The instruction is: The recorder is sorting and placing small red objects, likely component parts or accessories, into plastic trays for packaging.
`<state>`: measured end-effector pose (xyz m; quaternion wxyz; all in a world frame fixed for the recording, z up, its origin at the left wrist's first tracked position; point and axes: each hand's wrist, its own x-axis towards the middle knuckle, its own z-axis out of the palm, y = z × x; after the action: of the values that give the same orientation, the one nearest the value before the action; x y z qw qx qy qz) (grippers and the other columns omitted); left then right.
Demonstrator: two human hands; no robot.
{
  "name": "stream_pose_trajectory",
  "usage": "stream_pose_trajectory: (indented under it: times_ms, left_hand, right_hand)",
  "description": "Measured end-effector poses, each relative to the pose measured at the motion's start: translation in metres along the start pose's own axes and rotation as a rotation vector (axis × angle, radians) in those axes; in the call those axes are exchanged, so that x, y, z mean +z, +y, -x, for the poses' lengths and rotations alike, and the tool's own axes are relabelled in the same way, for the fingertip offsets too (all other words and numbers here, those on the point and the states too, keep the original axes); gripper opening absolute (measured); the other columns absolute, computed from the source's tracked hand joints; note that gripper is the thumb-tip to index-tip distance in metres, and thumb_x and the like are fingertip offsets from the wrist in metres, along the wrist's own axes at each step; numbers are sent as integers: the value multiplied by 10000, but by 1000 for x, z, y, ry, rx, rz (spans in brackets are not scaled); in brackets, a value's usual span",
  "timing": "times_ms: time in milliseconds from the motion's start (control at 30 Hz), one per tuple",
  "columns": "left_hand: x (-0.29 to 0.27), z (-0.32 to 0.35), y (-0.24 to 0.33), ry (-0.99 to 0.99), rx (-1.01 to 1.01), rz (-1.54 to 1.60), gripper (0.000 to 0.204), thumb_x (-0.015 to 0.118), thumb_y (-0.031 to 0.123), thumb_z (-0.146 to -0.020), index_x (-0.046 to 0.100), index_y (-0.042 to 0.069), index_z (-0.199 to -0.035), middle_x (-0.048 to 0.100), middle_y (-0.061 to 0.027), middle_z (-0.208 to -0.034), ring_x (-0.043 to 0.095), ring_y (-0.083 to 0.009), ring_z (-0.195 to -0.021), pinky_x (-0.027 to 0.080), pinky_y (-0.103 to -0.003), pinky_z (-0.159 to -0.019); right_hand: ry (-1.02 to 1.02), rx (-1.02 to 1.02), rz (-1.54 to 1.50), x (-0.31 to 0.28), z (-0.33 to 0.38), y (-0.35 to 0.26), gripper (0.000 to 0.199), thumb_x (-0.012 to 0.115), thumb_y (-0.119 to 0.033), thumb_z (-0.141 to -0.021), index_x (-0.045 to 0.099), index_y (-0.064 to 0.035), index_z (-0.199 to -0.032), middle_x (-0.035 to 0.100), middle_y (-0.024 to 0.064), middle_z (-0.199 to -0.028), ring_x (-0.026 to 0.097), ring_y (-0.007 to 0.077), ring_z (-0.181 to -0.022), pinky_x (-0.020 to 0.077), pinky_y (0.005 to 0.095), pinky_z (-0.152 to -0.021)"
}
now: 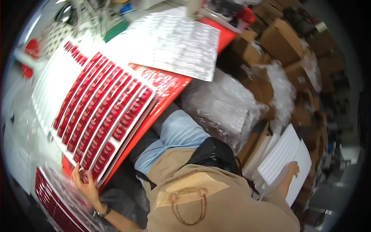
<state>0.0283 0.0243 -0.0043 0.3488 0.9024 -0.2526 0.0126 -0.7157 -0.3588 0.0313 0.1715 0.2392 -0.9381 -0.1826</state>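
A white tray (152,96) with columns of glossy dark red pieces (100,112) lies on the red-edged table to my left. My left hand (85,187) is at its near corner, thumb and fingers bent around a small dark red piece (84,175) at the end of a column. Whether that piece is lifted free I cannot tell. On the far right, my right hand (292,170) curls its fingers on a white ridged sheet (303,164), beside another white sheet (280,154) standing in a carton.
A white ridged sheet (185,42) covers the table's far part, over its red edge (168,100). At lower left lies another dark red sheet (58,201) in clear plastic. A plastic-wrapped bundle (224,104) and open cardboard boxes (280,42) crowd the right. A black bag (216,154) sits against me.
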Motion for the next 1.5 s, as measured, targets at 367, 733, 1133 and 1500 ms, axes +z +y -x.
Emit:
stream_pose_trajectory:
  times_ms: [367, 733, 1133, 1500]
  left_hand:
    - [-11, 22, 27, 80, 4, -67, 279, 762, 50, -693, 667, -6, -949, 561, -77, -924, 556, -232, -877, 446, -319, -773]
    - [47, -1, 97, 151, 149, -49, 354, 769, 134, -672, 668, 57, -1003, 578, -51, -958, 531, -219, -899, 416, -356, -755]
    - [61, -7, 99, 71, 314, 204, 366, 757, 69, -644, 642, 14, -987, 568, -86, -924, 522, -260, -815, 445, -370, -704]
    - [70, -15, 108, 40, 286, -45, 371, 749, 138, -671, 656, 46, -1019, 573, -59, -929, 534, -232, -850, 411, -364, -757]
  right_hand:
    - [415, -2260, -1098, -264, 437, -300, 344, 661, -157, -811, 585, -13, -1115, 587, 161, -995, 583, 313, -917, 483, 407, -791]
    - [252, -2306, -955, -262, 471, -339, 171, 626, 38, -746, 627, 15, -916, 606, 158, -864, 590, 302, -688, 476, 361, -634]
    - [-1163, -2797, -373, -271, 602, -192, 210, 653, -19, -826, 596, 20, -1024, 636, 47, -855, 614, 103, -721, 517, 241, -652]
    - [712, -2250, -821, -291, 564, -361, 259, 651, -204, -805, 643, -1, -966, 584, 167, -1012, 583, 319, -892, 488, 415, -760]
